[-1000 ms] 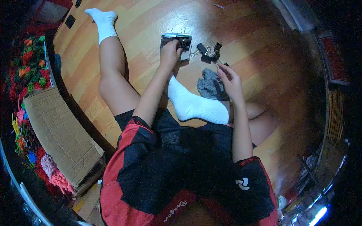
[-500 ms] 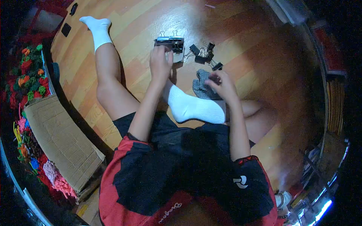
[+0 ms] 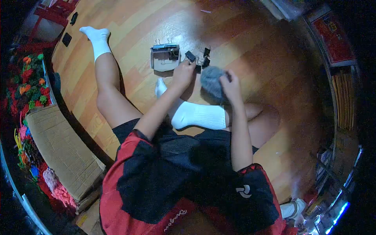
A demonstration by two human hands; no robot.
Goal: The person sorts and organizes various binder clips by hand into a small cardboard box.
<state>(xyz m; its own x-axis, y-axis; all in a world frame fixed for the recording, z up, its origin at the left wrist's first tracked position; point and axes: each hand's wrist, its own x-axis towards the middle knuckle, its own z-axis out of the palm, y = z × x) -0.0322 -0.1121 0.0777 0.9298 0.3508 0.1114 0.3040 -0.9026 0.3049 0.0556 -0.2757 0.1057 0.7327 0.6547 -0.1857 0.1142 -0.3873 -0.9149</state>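
Note:
My left hand (image 3: pixel 183 75) is pinched on a black binder clip (image 3: pixel 190 56), just right of a small open box (image 3: pixel 162 65). Binder clips (image 3: pixel 164 46) are clamped along the box's far rim, their silver handles upright. More black binder clips (image 3: pixel 206 56) lie on the floor right beyond my left hand, partly hidden by it. Closed around the edge of a crumpled grey cloth (image 3: pixel 212 80) is my right hand (image 3: pixel 232 87). The cloth looks lifted above the floor, with a shadow under it.
My white-socked foot (image 3: pixel 199 116) lies folded close in front of me; my other leg stretches to the far left. A cardboard box (image 3: pixel 64 150) and colourful yarn flowers (image 3: pixel 27 90) stand at the left. A shelf (image 3: pixel 342 102) edges the wooden floor on the right.
My left hand has moved right from the box to the loose clips and taken hold of one. The right hand has gripped the grey cloth and raised it.

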